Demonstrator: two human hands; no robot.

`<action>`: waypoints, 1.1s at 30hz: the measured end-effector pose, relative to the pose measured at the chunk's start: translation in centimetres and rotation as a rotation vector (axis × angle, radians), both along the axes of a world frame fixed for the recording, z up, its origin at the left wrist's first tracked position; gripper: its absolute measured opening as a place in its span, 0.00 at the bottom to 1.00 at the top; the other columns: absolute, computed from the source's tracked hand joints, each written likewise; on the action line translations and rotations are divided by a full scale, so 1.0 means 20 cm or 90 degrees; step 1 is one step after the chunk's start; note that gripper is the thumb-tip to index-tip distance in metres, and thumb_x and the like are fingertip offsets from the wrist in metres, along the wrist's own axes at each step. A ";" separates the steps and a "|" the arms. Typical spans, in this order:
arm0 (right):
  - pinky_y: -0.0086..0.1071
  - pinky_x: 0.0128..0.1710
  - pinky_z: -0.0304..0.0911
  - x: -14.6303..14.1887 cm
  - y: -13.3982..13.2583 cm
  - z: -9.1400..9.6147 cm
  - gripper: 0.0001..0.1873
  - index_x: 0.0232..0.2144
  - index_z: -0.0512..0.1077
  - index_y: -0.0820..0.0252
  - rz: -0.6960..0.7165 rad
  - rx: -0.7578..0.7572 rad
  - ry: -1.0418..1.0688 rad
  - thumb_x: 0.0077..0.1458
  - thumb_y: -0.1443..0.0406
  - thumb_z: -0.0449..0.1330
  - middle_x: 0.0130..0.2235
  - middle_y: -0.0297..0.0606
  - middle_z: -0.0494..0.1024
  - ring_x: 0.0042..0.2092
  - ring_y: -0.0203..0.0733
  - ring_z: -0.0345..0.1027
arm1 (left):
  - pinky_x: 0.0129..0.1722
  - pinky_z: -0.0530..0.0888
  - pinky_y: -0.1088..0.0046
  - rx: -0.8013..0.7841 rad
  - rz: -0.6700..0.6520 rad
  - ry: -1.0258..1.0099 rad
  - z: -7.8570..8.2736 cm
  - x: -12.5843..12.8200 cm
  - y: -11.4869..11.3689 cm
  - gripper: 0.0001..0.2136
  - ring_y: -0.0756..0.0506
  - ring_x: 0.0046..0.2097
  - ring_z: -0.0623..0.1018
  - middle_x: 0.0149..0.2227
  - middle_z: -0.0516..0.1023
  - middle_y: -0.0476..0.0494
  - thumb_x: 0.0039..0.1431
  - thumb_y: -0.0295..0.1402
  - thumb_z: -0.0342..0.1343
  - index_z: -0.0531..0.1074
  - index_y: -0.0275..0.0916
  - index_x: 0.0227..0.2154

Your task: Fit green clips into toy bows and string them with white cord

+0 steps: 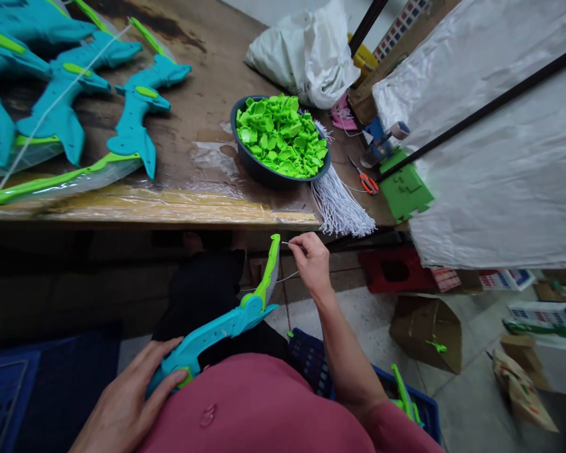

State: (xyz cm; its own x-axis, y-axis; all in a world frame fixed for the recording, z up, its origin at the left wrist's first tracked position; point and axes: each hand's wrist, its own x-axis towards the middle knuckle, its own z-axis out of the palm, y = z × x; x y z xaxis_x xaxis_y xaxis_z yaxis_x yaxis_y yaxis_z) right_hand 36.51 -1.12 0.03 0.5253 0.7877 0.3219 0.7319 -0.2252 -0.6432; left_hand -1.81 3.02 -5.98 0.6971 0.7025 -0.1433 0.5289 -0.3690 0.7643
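A blue toy bow (217,328) with a green limb (270,272) lies across my lap, against the pink shirt. My left hand (131,387) is wrapped round its near left end, thumb on a green part. Beyond the limb's tip, my right hand (312,261) pinches the end of a thin white string (287,275). The string runs back toward the bow and passes behind the limb. Between the pinched end and the limb's tip there is a small gap. How the string joins the bow at the other end is hidden.
On the workbench (207,82) lie several blue bows (141,107), a dark bowl (268,179) heaped with green plastic parts, a bundle of white strings (342,204) and orange-handled scissors (368,184). A white sack (306,56) sits behind. Blue crates and a cardboard box (427,330) stand on the floor.
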 end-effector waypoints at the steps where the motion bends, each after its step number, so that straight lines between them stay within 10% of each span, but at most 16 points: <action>1: 0.36 0.42 0.66 0.00 0.01 -0.01 0.08 0.31 0.73 0.59 -0.002 -0.011 -0.021 0.62 0.67 0.56 0.35 0.39 0.74 0.39 0.42 0.69 | 0.40 0.82 0.71 0.008 0.002 -0.005 0.01 0.01 0.00 0.19 0.40 0.47 0.84 0.47 0.82 0.46 0.65 0.52 0.55 0.75 0.48 0.52; 33: 0.40 0.47 0.63 -0.03 0.17 -0.14 0.08 0.43 0.71 0.64 0.032 -0.262 -0.350 0.67 0.70 0.52 0.47 0.50 0.72 0.48 0.52 0.65 | 0.37 0.81 0.76 0.042 0.001 -0.052 0.03 0.06 0.00 0.18 0.43 0.42 0.85 0.44 0.82 0.48 0.66 0.52 0.55 0.76 0.47 0.50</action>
State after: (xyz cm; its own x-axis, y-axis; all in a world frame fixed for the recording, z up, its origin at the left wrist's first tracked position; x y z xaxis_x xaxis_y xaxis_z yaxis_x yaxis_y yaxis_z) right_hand 35.94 2.22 -2.81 0.3308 0.9223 0.1999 0.9434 -0.3285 -0.0454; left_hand -0.66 2.95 -5.34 0.7035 0.7096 -0.0384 0.4659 -0.4197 0.7789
